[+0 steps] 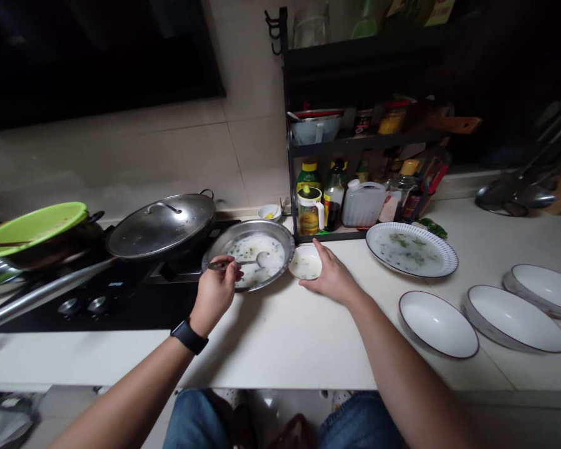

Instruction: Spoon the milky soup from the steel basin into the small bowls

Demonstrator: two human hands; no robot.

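My left hand (214,293) grips a metal spoon (236,264), with the spoon's bowl dipped into pale soup with green flecks. The soup fills a wide steel basin (287,249) on the white counter (280,343). My right hand (331,277) holds the rim of a small white bowl (306,263) right next to the basin, and a little pale soup lies in it. To the right of my right hand, an oval white dish (450,262) with a striped rim holds more of the soup.
Left of the basin, a lidded wok (161,226) and a green plastic basin (32,227) sit on a black hob (98,299). A black rack (290,149) holds bottles and jars at the back. Three oval white dishes (438,324) (514,318) (546,290) stand at the right.
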